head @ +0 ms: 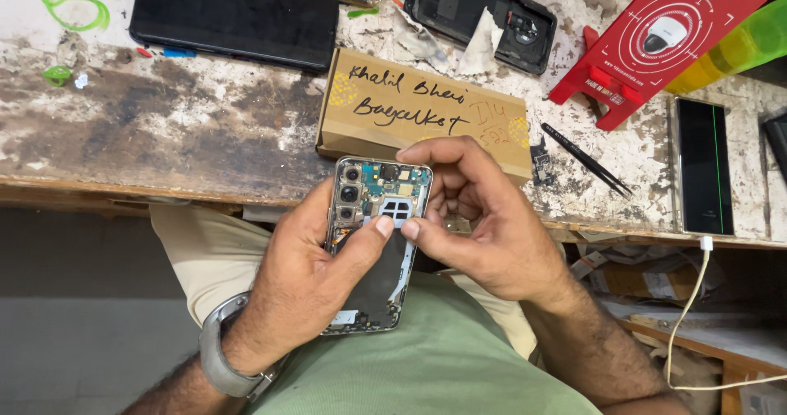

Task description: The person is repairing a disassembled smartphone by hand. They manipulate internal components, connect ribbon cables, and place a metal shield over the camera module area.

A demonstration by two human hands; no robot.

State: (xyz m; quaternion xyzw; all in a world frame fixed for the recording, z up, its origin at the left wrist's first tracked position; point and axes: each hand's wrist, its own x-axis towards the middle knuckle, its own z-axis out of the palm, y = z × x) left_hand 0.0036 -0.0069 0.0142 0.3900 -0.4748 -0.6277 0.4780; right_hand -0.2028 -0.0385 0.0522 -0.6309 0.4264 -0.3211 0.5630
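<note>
Opened phone (pixel 369 251) at frame centre.
My left hand (pixel 307 280) grips it; right hand (pixel 484 222) fingers (pixel 412 230) pinch its small inner plate (pixel 394 209), lifting carefully next.

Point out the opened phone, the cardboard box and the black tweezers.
opened phone (pixel 385 210): head view, on its exposed upper circuit area.
cardboard box (pixel 410 107): head view, on its top face.
black tweezers (pixel 586 159): head view, mid-length of the arms.

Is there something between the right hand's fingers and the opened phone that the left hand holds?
Nothing visible. The right hand has its thumb tip directly on the opened phone, beside the left hand's thumb, with its forefinger at the phone's top edge. The cardboard box lies behind, on the bench.
</note>
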